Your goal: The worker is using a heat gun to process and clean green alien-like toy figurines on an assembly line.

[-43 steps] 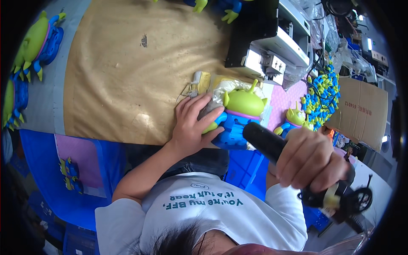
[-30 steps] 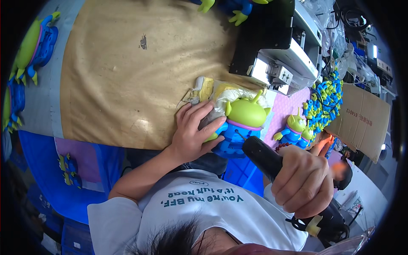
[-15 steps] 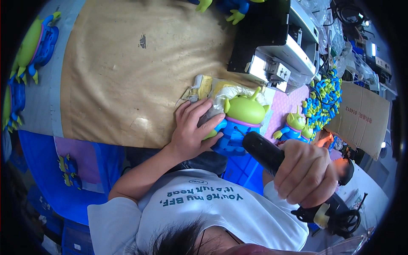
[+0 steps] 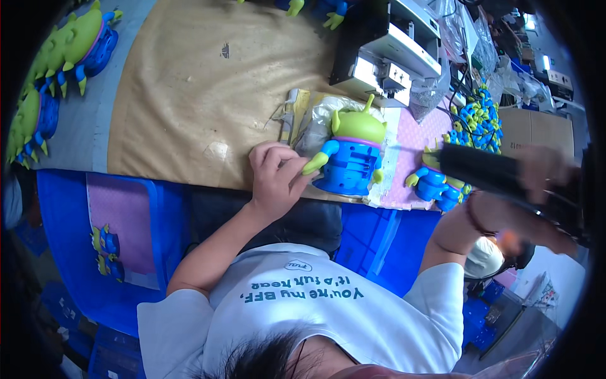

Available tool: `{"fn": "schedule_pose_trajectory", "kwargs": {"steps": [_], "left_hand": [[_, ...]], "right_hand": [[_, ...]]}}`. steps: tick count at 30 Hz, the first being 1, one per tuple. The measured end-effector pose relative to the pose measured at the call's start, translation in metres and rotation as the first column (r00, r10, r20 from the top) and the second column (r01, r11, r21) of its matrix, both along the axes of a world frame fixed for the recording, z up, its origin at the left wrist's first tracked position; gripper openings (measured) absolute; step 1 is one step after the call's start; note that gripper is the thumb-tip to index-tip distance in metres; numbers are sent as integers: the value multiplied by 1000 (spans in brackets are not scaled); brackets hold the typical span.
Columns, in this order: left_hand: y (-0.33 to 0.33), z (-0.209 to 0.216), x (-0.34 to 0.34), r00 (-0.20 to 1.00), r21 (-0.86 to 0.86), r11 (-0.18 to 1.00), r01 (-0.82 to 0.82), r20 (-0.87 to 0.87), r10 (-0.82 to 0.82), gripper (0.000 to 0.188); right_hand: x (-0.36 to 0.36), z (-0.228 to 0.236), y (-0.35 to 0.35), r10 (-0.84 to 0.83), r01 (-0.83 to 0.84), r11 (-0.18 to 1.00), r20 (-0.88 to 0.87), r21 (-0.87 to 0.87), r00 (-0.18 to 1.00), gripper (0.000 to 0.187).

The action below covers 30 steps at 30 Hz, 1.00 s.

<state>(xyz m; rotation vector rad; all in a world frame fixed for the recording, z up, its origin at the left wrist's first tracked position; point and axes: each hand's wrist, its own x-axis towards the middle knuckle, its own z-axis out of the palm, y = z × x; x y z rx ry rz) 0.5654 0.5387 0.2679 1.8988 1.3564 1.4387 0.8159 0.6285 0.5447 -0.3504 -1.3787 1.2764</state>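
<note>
A green and blue alien figure lies on a padded rest wrapped in plastic and yellow tape, with its blue slotted side up. My left hand is closed, its thumb and fingers pinching the figure's green hand at the end of the blue arm. Off to the right, my right hand is smeared by motion but wraps round a black electric screwdriver. The screwdriver points left, apart from the figure, and passes in front of other alien figures; its tip is too blurred to see.
A metal-and-black machine stands behind the padded rest. Small blue and green parts are heaped at the right beside a cardboard box. More figures line the table's left end. A blue bin sits below the table edge.
My right hand has lifted the electric screwdriver off the figure and swung it to the right. My left hand has shifted from the figure's side to its green hand.
</note>
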Motion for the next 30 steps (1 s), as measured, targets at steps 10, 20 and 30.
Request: {"fn": "schedule_pose_trajectory", "kwargs": {"steps": [10, 20, 30], "left_hand": [[5, 46, 12, 987, 171, 973, 155, -72, -145, 27], [-10, 53, 19, 911, 64, 971, 231, -365, -192, 64], [-4, 34, 55, 772, 45, 979, 197, -623, -127, 55]], "right_hand": [[42, -65, -26, -383, 383, 923, 6, -23, 924, 56], [17, -101, 82, -647, 420, 694, 251, 585, 720, 15], [-30, -109, 82, -388, 413, 879, 146, -239, 910, 49]]}}
